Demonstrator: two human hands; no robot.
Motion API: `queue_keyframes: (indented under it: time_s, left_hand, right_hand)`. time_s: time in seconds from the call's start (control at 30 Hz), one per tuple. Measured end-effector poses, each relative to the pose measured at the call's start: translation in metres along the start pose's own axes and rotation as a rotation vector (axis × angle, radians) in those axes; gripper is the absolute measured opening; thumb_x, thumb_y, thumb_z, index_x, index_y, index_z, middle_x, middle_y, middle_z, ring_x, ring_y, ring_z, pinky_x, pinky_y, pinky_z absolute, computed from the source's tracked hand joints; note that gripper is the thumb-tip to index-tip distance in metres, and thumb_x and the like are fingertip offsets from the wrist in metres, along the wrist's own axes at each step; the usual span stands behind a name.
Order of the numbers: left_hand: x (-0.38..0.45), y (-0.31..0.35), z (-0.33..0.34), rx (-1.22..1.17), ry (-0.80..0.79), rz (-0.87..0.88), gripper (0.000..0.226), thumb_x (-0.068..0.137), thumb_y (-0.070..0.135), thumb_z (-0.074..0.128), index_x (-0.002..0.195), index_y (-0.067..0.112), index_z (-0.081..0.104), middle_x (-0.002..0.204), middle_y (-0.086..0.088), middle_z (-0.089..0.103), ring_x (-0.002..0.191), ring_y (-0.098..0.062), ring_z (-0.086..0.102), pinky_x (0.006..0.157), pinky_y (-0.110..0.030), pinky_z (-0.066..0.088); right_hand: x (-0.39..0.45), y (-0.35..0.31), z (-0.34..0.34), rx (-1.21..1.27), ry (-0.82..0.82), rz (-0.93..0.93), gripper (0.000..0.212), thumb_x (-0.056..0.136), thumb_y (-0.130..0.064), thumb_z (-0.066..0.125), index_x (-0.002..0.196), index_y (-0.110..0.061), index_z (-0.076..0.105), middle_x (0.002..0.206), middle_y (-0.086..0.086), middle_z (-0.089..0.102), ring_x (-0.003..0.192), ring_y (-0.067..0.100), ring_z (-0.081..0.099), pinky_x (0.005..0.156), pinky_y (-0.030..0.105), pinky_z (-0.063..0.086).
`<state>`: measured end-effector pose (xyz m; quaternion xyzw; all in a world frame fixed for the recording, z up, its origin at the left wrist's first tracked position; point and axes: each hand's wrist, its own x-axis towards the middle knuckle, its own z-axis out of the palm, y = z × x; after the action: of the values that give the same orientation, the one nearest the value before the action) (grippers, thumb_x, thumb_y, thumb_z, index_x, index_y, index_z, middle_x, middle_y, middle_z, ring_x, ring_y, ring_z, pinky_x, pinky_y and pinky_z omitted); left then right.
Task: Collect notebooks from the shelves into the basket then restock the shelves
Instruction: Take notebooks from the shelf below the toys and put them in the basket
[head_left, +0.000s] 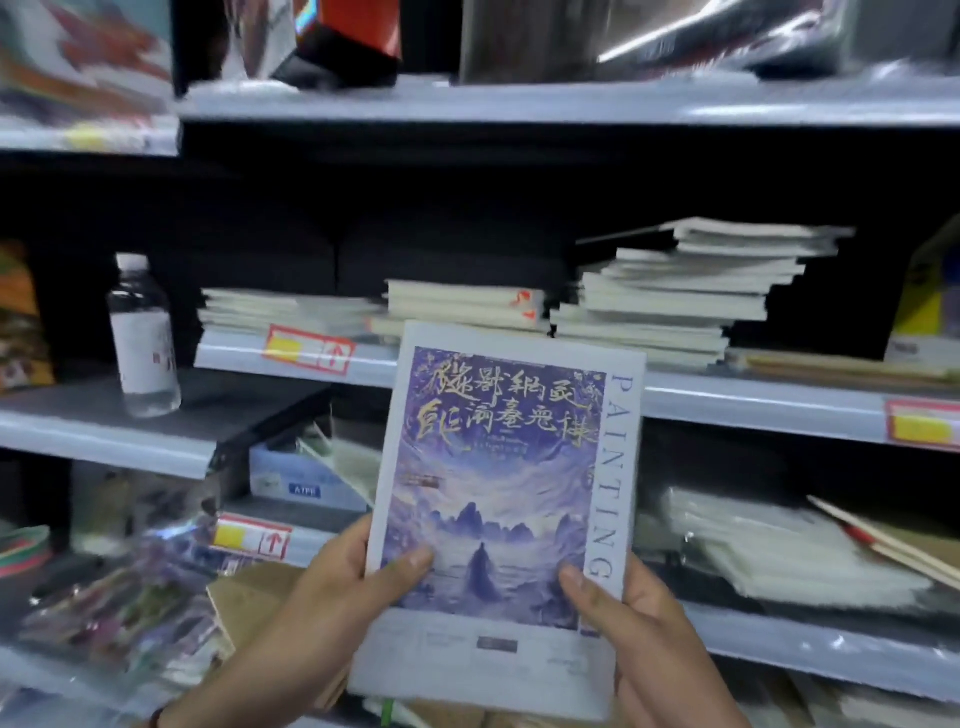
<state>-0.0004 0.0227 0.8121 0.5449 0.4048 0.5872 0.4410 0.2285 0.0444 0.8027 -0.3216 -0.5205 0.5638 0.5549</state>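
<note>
Midway, it seems, through the job: 3 stacks of notebooks (670, 291) lie on the middle shelf (727, 397) while the basket stays out of view, so whether this is collecting or restocking cannot be told. Both hands hold 1 notebook (498, 514) upright in front of the shelf edge, left hand (358, 577) gripping its lower left side, right hand (623, 608) its lower right, thumbs pressed on the cover. That cover shows a violet mountain scene, gold characters and the word PAINTING down a pale border. A water bottle (141, 338) stands to the left.
</note>
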Motion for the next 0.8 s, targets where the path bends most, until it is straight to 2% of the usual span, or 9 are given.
queue_keyframes:
  time_s: [0.1,0.2,0.27,0.37,0.43,0.5,0.57,0.7,0.8]
  left_hand:
    - [0.008,0.022,-0.014,-0.019,0.083,0.083,0.049,0.057,0.047,0.077,0.103,0.031,0.073,0.107,-0.009,0.074,0.105,-0.034,0.068,0.096,-0.056,0.049]
    - [0.021,0.053,-0.03,-0.035,0.072,0.162,0.047,0.063,0.044,0.076,0.108,0.03,0.07,0.11,-0.008,0.073,0.105,-0.034,0.068,0.098,-0.06,0.047]
    - [0.035,0.075,-0.039,0.003,0.073,0.207,0.036,0.075,0.03,0.079,0.109,0.027,0.069,0.107,-0.006,0.074,0.1,-0.031,0.07,0.092,-0.055,0.052]
    - [0.061,0.108,-0.052,0.088,0.1,0.291,0.026,0.09,0.023,0.066,0.11,0.039,0.064,0.104,0.001,0.075,0.087,-0.02,0.073,0.073,-0.039,0.054]
    - [0.077,0.128,-0.065,0.271,0.102,0.382,0.049,0.081,0.054,0.069,0.121,0.065,0.042,0.131,0.013,0.061,0.1,-0.008,0.068,0.083,-0.04,0.052]
    - [0.088,0.142,-0.076,0.648,0.017,0.524,0.062,0.068,0.084,0.054,0.12,0.08,0.021,0.149,0.029,0.032,0.133,0.001,0.042,0.111,-0.037,0.036]
    - [0.09,0.15,-0.077,1.034,-0.113,0.724,0.065,0.069,0.093,0.032,0.129,0.069,0.033,0.149,0.03,0.026,0.144,0.008,0.012,0.12,-0.026,0.016]
    - [0.105,0.152,-0.07,1.399,-0.135,1.1,0.06,0.089,0.07,0.041,0.134,0.032,0.055,0.13,0.012,0.06,0.12,-0.013,0.056,0.099,-0.037,0.048]
    - [0.126,0.149,-0.069,1.429,-0.143,1.244,0.041,0.096,0.045,0.044,0.125,0.022,0.062,0.11,0.006,0.069,0.093,-0.023,0.069,0.068,-0.038,0.057]
  right_hand:
    - [0.007,-0.025,0.03,-0.047,0.004,-0.071,0.061,0.049,-0.047,0.093,0.1,-0.02,0.075,0.099,0.01,0.075,0.093,0.025,0.071,0.088,0.04,0.053]
    - [0.019,-0.056,0.061,-0.061,0.023,-0.154,0.024,0.08,-0.021,0.077,0.104,-0.017,0.074,0.102,0.01,0.075,0.099,0.03,0.07,0.092,0.045,0.052]
    - [0.027,-0.077,0.081,-0.092,0.056,-0.153,0.018,0.094,-0.012,0.058,0.105,-0.016,0.071,0.099,0.009,0.076,0.097,0.031,0.071,0.089,0.047,0.055]
    - [0.043,-0.107,0.106,-0.141,0.113,-0.14,0.016,0.098,-0.017,0.054,0.101,-0.02,0.07,0.092,0.006,0.076,0.083,0.025,0.074,0.068,0.039,0.06]
    - [0.061,-0.12,0.113,-0.183,0.167,-0.133,0.014,0.099,-0.02,0.056,0.103,-0.019,0.068,0.091,0.005,0.077,0.08,0.024,0.074,0.063,0.036,0.059]
    - [0.081,-0.134,0.115,-0.178,0.217,-0.106,0.016,0.098,-0.018,0.057,0.109,-0.011,0.067,0.092,0.009,0.076,0.074,0.025,0.074,0.06,0.036,0.06]
    - [0.1,-0.15,0.117,-0.121,0.253,-0.015,0.02,0.097,-0.016,0.058,0.111,-0.003,0.064,0.093,0.015,0.074,0.065,0.026,0.072,0.054,0.037,0.06]
    - [0.123,-0.179,0.113,-0.151,0.297,0.165,0.021,0.098,-0.015,0.057,0.113,-0.001,0.056,0.075,0.015,0.073,0.055,0.026,0.071,0.044,0.037,0.058]
    - [0.128,-0.188,0.108,-0.296,0.234,0.196,0.028,0.1,-0.021,0.053,0.117,0.001,0.057,0.088,0.014,0.074,0.069,0.022,0.071,0.06,0.032,0.059]
